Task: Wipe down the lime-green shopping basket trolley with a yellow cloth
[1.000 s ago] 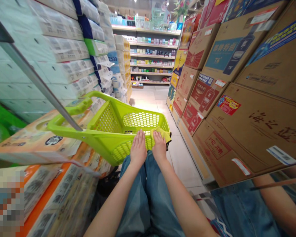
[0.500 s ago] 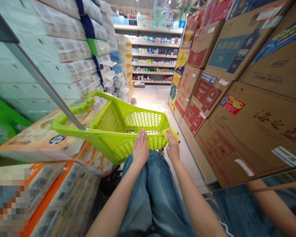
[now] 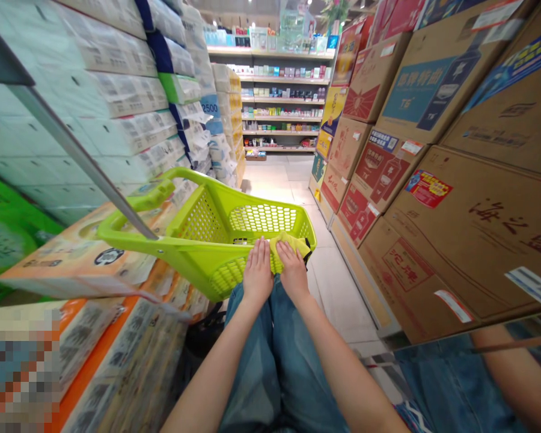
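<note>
A lime-green wheeled shopping basket with perforated sides stands in front of my knees, its grey metal pull handle slanting up to the left. My left hand lies on the basket's near side, fingers stretched flat with the tips at the rim. Just right of it, my right hand presses a yellow cloth with a dark edge against the same rim near the basket's right end. The cloth drapes over the rim, and the palm side of both hands is hidden.
Stacked tissue packs rise on the left, with orange-and-white packs lower down. Cardboard cartons line the right side. A tiled aisle leads to shelves of small products at the back.
My right hand has slid left along the basket rim with the yellow cloth, coming close beside my left hand. My left hand and the basket have stayed almost in place.
</note>
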The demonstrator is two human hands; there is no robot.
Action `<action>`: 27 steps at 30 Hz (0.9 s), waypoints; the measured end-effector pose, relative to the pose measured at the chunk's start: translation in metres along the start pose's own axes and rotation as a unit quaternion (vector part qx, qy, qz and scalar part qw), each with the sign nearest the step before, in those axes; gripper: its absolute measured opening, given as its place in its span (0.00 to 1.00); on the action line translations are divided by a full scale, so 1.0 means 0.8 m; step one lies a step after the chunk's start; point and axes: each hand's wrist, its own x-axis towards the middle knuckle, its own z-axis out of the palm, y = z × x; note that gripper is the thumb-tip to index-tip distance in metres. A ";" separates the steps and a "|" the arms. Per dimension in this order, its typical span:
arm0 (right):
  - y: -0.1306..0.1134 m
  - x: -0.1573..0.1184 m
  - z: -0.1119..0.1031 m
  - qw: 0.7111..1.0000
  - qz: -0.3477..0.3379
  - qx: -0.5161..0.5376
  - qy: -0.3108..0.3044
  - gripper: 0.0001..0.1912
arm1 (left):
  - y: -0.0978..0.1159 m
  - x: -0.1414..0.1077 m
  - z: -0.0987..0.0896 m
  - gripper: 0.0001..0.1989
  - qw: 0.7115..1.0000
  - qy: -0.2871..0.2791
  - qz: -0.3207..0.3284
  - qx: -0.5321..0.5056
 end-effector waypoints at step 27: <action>0.061 -0.011 -0.010 0.998 0.010 0.033 0.046 0.44 | 0.001 -0.001 -0.001 0.41 1.000 0.011 0.001 -0.026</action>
